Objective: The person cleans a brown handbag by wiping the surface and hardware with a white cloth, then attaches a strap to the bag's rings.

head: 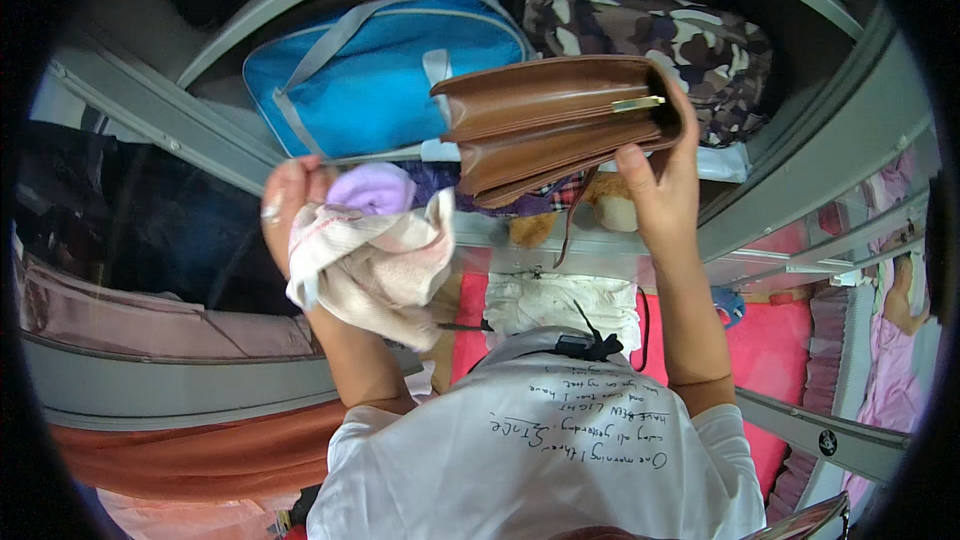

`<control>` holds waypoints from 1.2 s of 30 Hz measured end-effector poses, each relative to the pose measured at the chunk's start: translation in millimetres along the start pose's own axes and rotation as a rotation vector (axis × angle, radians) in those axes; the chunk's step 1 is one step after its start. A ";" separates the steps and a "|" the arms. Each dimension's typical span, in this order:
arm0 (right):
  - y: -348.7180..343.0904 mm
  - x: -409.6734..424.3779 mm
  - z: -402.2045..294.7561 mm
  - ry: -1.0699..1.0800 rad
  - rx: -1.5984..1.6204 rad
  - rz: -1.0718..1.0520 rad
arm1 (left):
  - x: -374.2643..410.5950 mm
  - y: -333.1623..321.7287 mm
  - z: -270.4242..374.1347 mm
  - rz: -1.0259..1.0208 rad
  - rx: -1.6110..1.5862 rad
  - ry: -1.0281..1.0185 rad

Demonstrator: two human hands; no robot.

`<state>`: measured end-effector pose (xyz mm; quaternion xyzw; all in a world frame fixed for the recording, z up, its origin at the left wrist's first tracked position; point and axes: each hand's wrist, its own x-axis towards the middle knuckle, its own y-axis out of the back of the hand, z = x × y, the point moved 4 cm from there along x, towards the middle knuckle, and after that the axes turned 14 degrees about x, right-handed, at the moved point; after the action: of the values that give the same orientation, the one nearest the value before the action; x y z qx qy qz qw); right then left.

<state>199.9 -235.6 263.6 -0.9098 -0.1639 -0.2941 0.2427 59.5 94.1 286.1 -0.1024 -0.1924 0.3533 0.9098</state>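
My left hand [286, 199], at the centre left, holds a crumpled off-white cloth [382, 262] with faint reddish marks. A rolled lilac cloth [373, 189] lies against the fingers, on top of it. My right hand [667, 180] grips the right end of a brown leather bag [555, 124], thumb on its near edge and the other fingers mostly hidden behind. The bag is held tilted with its compartments facing me, and a gold-coloured zip pull shows inside. A thin brown strap [574, 221] dangles below it.
Behind the bag, a blue bag [352, 82] with grey handles and a camouflage-patterned bag [720, 52] sit on a shelf. Plush-like brown items [532, 229] lie below. Grey metal frame rails [817, 195] flank both arms. Dark garments [172, 217] are at left; pink floor covering [772, 345] shows lower down.
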 end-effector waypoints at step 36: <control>35.1 -25.9 8.0 -0.174 0.002 0.317 | -11.1 177.3 -480.0 0.166 -0.263 0.970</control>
<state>199.0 -264.4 229.9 -0.9460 -0.0391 -0.1720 0.2720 147.7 191.6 -208.5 -0.3835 0.2182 0.3091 0.8425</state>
